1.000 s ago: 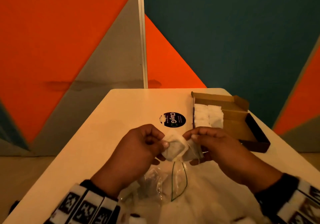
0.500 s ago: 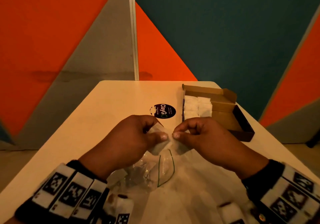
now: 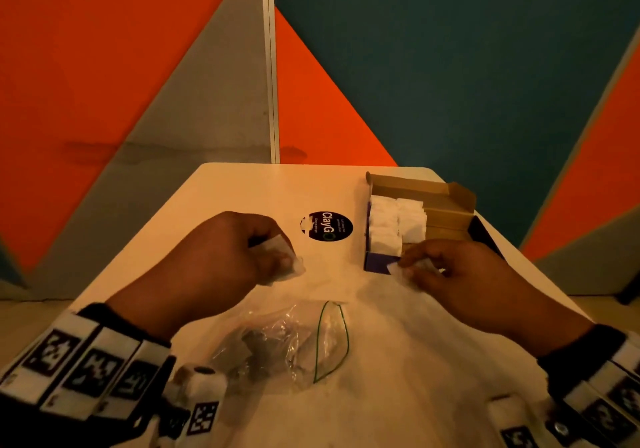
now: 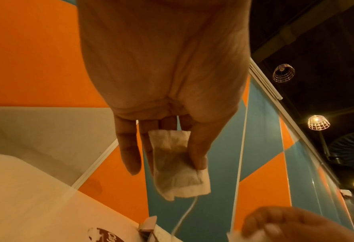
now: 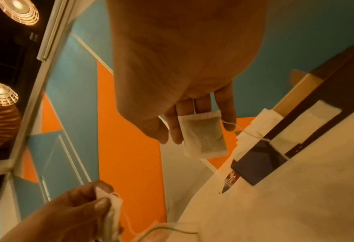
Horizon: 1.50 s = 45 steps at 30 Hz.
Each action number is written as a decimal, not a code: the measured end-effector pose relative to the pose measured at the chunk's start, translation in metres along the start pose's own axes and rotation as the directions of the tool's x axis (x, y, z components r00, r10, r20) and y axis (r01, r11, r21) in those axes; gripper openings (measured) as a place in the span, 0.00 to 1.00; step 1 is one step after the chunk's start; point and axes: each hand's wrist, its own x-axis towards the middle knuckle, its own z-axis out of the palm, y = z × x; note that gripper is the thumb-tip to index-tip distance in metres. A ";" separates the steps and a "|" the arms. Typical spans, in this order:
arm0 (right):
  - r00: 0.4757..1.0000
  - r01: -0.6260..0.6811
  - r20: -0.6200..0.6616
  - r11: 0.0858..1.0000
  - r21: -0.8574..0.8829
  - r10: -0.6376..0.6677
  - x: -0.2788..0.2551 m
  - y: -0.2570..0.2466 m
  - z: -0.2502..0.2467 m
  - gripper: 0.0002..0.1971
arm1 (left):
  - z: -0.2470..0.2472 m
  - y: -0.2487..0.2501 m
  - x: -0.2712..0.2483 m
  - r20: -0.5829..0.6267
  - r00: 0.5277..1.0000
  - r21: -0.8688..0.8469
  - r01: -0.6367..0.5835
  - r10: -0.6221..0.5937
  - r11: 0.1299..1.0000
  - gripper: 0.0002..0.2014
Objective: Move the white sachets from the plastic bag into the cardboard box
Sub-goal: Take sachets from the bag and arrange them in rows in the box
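Each hand pinches one light, limp paper tea sachet by its edge, left hand sachet, right hand sachet at the cardboard box's six o'clock rim; crushable, probably best held lightly.

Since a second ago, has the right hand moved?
Yes. The right hand, holding a sachet, moved right, away from the ClayGo sticker toward the cardboard box.
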 end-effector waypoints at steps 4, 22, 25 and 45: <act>0.996 0.084 -0.042 0.964 0.251 -0.076 -0.002 -0.022 0.005 0.05 | 0.019 0.008 0.002 -0.007 1.000 -0.083 0.003 -0.004 0.997 0.04; 0.991 0.131 -0.066 0.788 0.601 -0.115 -0.017 -0.046 0.039 0.12 | 0.062 0.022 -0.008 -0.042 0.999 -0.451 0.004 -0.026 0.893 0.03; 0.989 0.138 -0.045 0.792 0.595 -0.139 -0.017 -0.047 0.042 0.14 | 0.067 0.021 -0.009 -0.092 0.995 -0.472 -0.018 -0.028 0.881 0.04; 1.000 -0.009 -0.003 0.836 0.548 0.012 -0.021 -0.038 0.044 0.20 | 0.084 0.023 -0.010 -0.293 0.956 -0.346 -0.130 0.024 0.929 0.12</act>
